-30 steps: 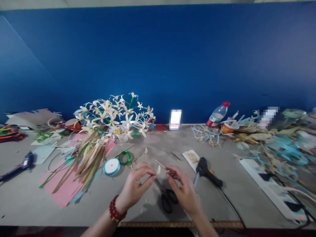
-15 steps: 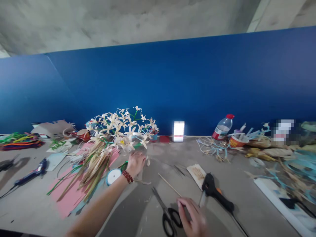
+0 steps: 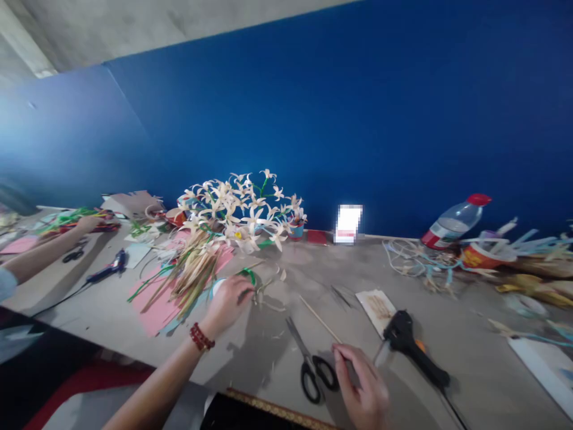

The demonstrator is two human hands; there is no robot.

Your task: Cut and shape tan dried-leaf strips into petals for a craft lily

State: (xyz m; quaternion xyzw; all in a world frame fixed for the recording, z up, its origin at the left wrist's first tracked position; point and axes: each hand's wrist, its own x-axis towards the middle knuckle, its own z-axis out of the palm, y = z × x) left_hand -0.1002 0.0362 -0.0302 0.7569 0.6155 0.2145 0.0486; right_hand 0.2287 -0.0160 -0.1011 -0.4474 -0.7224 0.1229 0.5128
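Observation:
My right hand (image 3: 364,382) pinches the near end of a thin wooden stick (image 3: 320,319), which points away over the table. Black-handled scissors (image 3: 308,364) lie just left of that hand, blades pointing away. To its right rests a black glue gun (image 3: 414,349), its nozzle by a stained pale card (image 3: 376,310). My left hand (image 3: 228,304), a red bead bracelet at its wrist, is low over the table with curled fingers beside a green coil (image 3: 248,275). What those fingers hold, if anything, is hidden. Dry pale strips (image 3: 268,289) lie just beyond.
White artificial flowers (image 3: 242,209) stand at the back, with a bundle of dry stalks (image 3: 192,269) on pink paper (image 3: 152,310) before them. A tilted bottle (image 3: 454,224) and an orange cup (image 3: 483,257) are at right. Another person's arm (image 3: 49,248) reaches in at far left.
My view has turned left and down, bringing in the other person's arm. My left hand has drawn back toward me and its fingers curl down. My right hand keeps the stick.

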